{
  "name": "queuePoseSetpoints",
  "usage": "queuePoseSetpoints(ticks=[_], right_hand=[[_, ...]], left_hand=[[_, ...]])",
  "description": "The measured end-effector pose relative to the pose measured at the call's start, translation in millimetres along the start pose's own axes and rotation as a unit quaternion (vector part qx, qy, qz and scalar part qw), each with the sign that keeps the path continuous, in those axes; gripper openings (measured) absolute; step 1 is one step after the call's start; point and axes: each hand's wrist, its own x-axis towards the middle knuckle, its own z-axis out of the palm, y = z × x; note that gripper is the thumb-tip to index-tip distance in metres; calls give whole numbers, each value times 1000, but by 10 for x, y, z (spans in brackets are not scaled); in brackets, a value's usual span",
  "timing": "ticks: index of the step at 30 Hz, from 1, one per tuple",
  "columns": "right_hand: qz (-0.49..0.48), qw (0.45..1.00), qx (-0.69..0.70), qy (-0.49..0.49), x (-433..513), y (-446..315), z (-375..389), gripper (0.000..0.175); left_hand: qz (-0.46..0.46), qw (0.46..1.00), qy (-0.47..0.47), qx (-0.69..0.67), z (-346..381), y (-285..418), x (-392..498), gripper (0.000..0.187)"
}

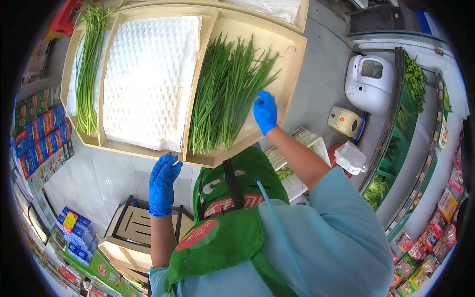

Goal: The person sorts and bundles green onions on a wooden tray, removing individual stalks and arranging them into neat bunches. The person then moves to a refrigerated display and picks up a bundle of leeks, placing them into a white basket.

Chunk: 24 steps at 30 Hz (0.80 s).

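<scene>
My left hand (162, 185), in a blue disposable glove, is raised at the near edge of a pale wooden display tray (189, 111), its fingers together and slightly bent. My right hand (265, 112), gloved the same way, is beside the right edge of a spread of garlic chives (226, 92), its fingers curled; whether it touches them I cannot tell. The chives lie in the right compartment. A white dimpled liner (148, 81) covers the middle compartment. In the narrow left compartment lies a bundle of long green stalks (89, 74).
At the right are a white rounded appliance (371, 83), a beige jug (345, 122), white plastic crates (302, 139) and a shelf of leafy greens (413, 83). A beige wooden stand (135, 222) is at the lower left, with stacked blue packs (77, 230) beyond it.
</scene>
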Motion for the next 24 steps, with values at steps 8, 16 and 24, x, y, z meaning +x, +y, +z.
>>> queuePoseSetpoints(ticks=[8, 16, 24], right_hand=[[225, 932, 17, -284, 560, -182, 241, 20], [373, 852, 131, -344, 215, -413, 79, 26], [401, 837, 249, -278, 55, -220, -11, 23]], left_hand=[[7, 999, -41, 26, 42, 18, 91, 39], [16, 986, -116, 115, 715, -287, 499, 35], [-11, 995, -55, 79, 798, -521, 363, 33]])
